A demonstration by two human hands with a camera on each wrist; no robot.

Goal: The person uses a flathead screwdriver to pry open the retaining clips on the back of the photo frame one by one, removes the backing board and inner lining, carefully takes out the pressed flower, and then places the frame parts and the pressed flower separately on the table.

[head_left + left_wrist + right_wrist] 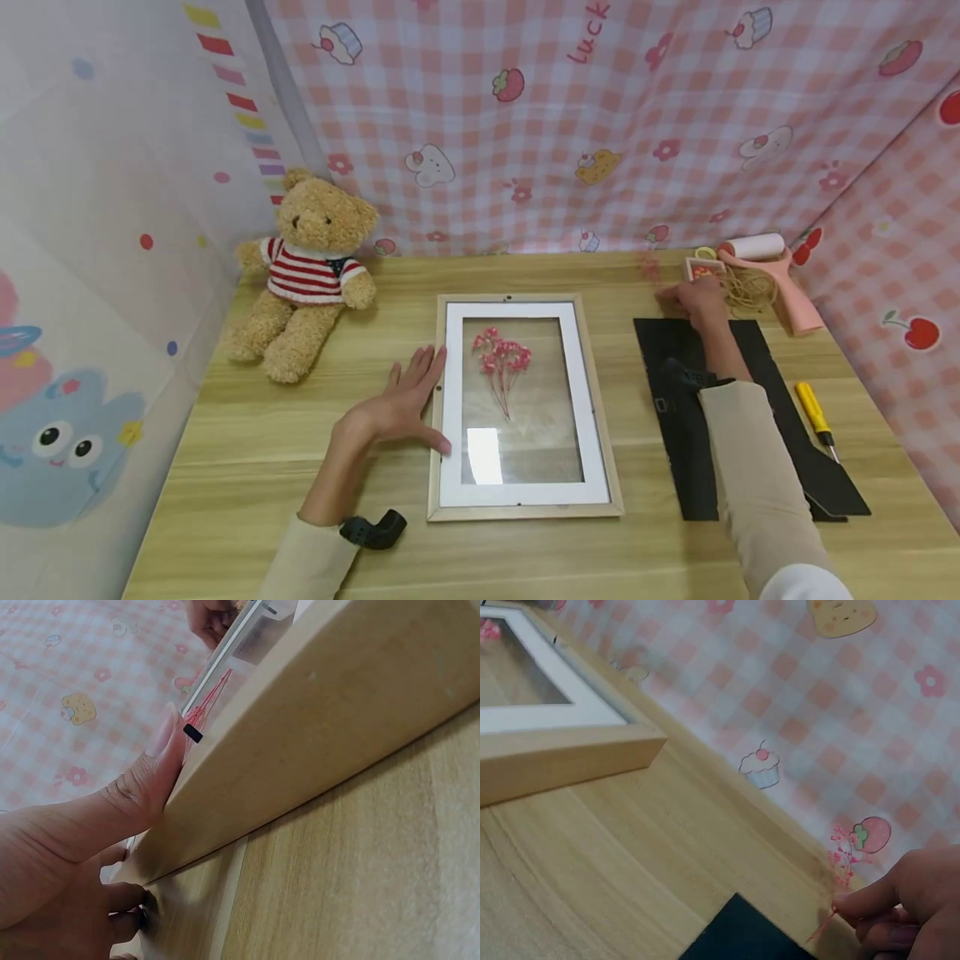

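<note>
A wooden picture frame (617,467) with a white mat lies flat on the table. Pink dried flowers (504,358) rest on its glass, toward the upper left of the mat's opening. My left hand (401,408) is spread along the frame's left side, its thumb over the edge and other fingers beside it. In the left wrist view the thumb touches the frame's side (300,735), close to a small black tab. At the back right, my right hand (701,302) pinches a thin sprig of pink dried flowers (844,855) by its stem.
Black backing board (675,450) lies under the right forearm, with a yellow screwdriver (812,408) to its right. Behind are a small box (690,268), twine (752,289), a white roll (757,246) and a pink tool (797,304). A teddy bear (307,275) sits back left.
</note>
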